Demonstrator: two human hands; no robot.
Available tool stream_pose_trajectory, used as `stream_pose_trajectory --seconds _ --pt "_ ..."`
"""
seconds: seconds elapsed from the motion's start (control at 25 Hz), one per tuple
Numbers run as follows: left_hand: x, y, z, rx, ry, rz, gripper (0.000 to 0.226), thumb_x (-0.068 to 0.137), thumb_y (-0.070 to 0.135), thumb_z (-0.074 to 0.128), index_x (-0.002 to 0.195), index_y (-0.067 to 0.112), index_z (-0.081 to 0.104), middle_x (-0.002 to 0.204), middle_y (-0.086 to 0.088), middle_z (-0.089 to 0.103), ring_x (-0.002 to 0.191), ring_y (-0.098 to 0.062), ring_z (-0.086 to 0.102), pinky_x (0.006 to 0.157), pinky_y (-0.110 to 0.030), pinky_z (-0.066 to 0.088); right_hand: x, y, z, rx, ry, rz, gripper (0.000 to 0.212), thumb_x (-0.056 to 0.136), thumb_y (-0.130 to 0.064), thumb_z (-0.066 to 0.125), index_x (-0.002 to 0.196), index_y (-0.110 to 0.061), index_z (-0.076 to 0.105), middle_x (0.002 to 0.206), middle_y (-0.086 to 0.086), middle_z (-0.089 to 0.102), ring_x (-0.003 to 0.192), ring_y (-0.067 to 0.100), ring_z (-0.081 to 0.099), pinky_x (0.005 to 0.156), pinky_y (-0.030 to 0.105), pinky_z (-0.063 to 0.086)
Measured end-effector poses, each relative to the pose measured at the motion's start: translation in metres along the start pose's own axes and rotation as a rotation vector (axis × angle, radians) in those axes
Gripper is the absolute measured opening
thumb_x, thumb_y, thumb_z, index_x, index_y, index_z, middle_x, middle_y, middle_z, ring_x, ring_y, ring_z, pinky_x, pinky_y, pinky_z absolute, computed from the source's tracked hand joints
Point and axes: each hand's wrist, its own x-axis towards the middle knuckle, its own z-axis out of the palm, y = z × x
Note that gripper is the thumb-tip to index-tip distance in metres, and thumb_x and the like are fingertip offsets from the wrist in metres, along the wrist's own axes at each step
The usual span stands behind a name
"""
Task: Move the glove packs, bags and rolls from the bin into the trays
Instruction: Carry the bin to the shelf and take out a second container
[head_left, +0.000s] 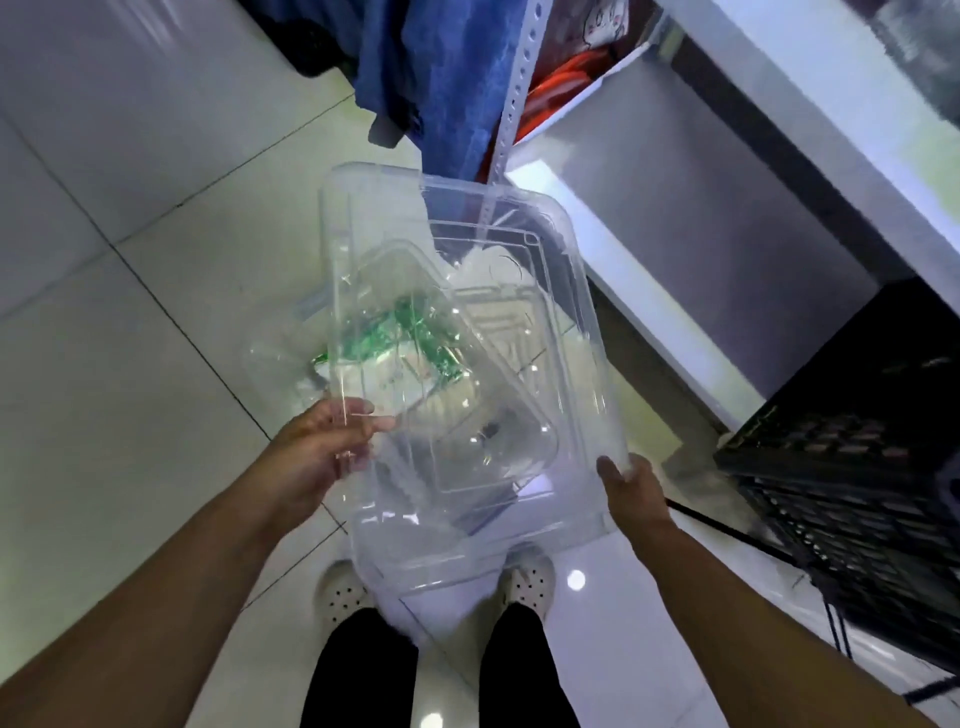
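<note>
I hold a clear plastic bin (582, 332) in the air above the tiled floor. My left hand (322, 441) grips its left rim with the fingers curled over the edge. My right hand (636, 496) grips the near right corner. Inside or behind the clear walls I see a clear tray (498, 415), a pack with green print (410, 338) and white bags or packs (493, 275). Through the transparent layers I cannot tell which items lie inside the bin and which lie below it.
A black crate (857, 467) stands on the right. A white table or shelf (779, 156) runs along the upper right. Blue cloth (431, 78) hangs beside a perforated metal post (514, 98). My feet in white shoes (343, 592) stand below the bin.
</note>
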Motion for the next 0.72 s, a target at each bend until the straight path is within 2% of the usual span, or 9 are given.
stream_pose_trajectory --seconds 0.12,0.16,0.24,0.32,0.4,0.52,0.6,0.72 --pt "0.013 -0.04 -0.037 -0.103 0.122 -0.066 0.017 0.086 -0.001 0.056 0.093 0.014 0.055 0.099 -0.009 0.067 0.074 -0.019 0.057 0.071 -0.03 0.048 0.027 -0.026 0.031 0.056 -0.025 -0.033 0.039 0.092 -0.023 0.052 0.125 -0.004 0.047 0.124 0.02 0.056 0.1 0.029 0.054 0.085 0.032 0.04" --pt "0.019 -0.056 -0.046 -0.131 0.157 -0.088 0.016 0.086 -0.001 0.057 0.092 0.014 0.056 0.097 -0.009 0.068 0.074 -0.019 0.059 0.071 -0.03 0.049 0.036 -0.034 0.041 0.064 -0.017 -0.047 0.036 0.092 -0.021 0.051 0.123 -0.005 0.049 0.122 0.02 0.056 0.098 0.029 0.053 0.083 0.031 0.04" --pt "0.031 -0.087 -0.058 -0.126 0.202 -0.145 0.013 0.085 0.002 0.06 0.094 0.011 0.057 0.094 -0.01 0.067 0.076 -0.019 0.061 0.069 -0.03 0.055 0.053 -0.041 0.058 0.055 0.015 -0.089 0.034 0.092 -0.019 0.051 0.123 -0.006 0.05 0.122 0.021 0.056 0.102 0.033 0.055 0.089 0.036 0.044" --pt "0.047 -0.119 -0.064 -0.014 0.26 -0.207 0.017 0.085 0.007 0.064 0.1 0.003 0.056 0.096 -0.015 0.061 0.079 -0.022 0.059 0.07 -0.033 0.056 0.068 -0.04 0.075 -0.017 0.076 -0.191 0.033 0.093 -0.018 0.052 0.123 -0.006 0.052 0.127 0.02 0.052 0.113 0.035 0.052 0.098 0.039 0.042" --pt "0.065 -0.142 -0.064 0.084 0.359 -0.226 0.026 0.084 0.011 0.066 0.105 -0.001 0.056 0.097 -0.019 0.057 0.079 -0.025 0.058 0.078 -0.04 0.055 0.081 -0.037 0.09 -0.085 0.133 -0.265 0.033 0.093 -0.019 0.053 0.123 -0.007 0.052 0.131 0.018 0.046 0.12 0.035 0.045 0.103 0.04 0.038" --pt "0.089 -0.158 -0.059 0.184 0.492 -0.189 0.034 0.082 0.015 0.068 0.109 -0.001 0.056 0.091 -0.015 0.061 0.079 -0.03 0.063 0.089 -0.048 0.052 0.097 -0.029 0.107 -0.132 0.184 -0.304 0.034 0.093 -0.021 0.053 0.125 -0.008 0.051 0.129 0.02 0.046 0.12 0.037 0.044 0.102 0.04 0.038" --pt "0.1 -0.162 -0.058 0.29 0.537 -0.159 0.035 0.083 0.019 0.067 0.109 0.0 0.057 0.086 -0.014 0.063 0.087 -0.034 0.065 0.089 -0.046 0.051 0.104 -0.024 0.114 -0.103 0.177 -0.289 0.036 0.093 -0.022 0.052 0.127 -0.01 0.05 0.127 0.021 0.048 0.116 0.038 0.048 0.1 0.038 0.039" --pt "0.112 -0.171 -0.06 0.423 0.598 -0.186 0.04 0.082 0.026 0.067 0.109 -0.004 0.059 0.098 -0.019 0.067 0.093 -0.033 0.063 0.083 -0.037 0.047 0.113 -0.012 0.125 -0.065 0.132 -0.258 0.041 0.092 -0.026 0.053 0.131 -0.013 0.047 0.126 0.019 0.051 0.114 0.037 0.052 0.099 0.037 0.04"
